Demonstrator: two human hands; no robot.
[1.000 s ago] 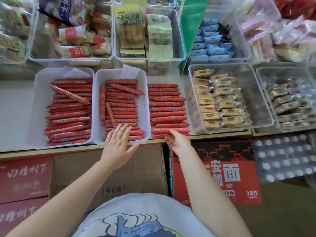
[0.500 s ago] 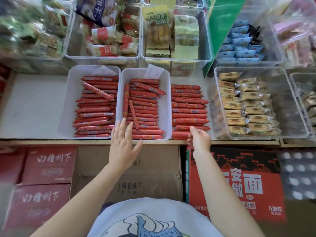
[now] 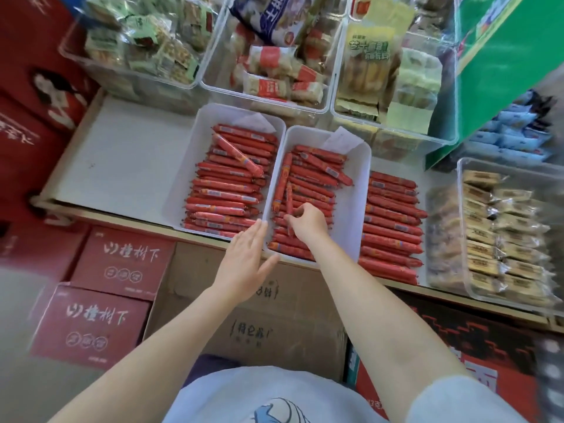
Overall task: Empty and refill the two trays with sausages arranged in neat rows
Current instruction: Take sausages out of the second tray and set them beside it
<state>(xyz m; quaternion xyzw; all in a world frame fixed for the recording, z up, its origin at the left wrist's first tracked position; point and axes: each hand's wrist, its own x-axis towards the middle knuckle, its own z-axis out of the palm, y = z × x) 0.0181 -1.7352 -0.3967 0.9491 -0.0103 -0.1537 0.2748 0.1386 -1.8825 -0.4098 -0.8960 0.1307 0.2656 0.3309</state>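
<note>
Two white trays stand side by side on the shelf, both filled with red wrapped sausages. In the left tray (image 3: 186, 166) one sausage (image 3: 236, 154) lies slanted over the rows. In the right tray (image 3: 354, 209) my right hand (image 3: 306, 222) pinches the near end of a loose sausage (image 3: 289, 199) that lies lengthwise across the rows. My left hand (image 3: 245, 264) is flat and open against the right tray's near left corner. A stack of loose sausages (image 3: 392, 224) lies on the shelf right of the trays.
Clear bins of packaged snacks (image 3: 274, 71) stand behind the trays, and a bin of wrapped cakes (image 3: 500, 236) sits at the right. A bare white shelf area (image 3: 122, 160) lies left of the trays. Red cartons (image 3: 122, 264) and a brown carton (image 3: 253, 315) sit below the shelf edge.
My right hand has moved from the loose stack into the right tray and closed on a crosswise sausage. My left hand stays at the tray's near edge. The view has tilted.
</note>
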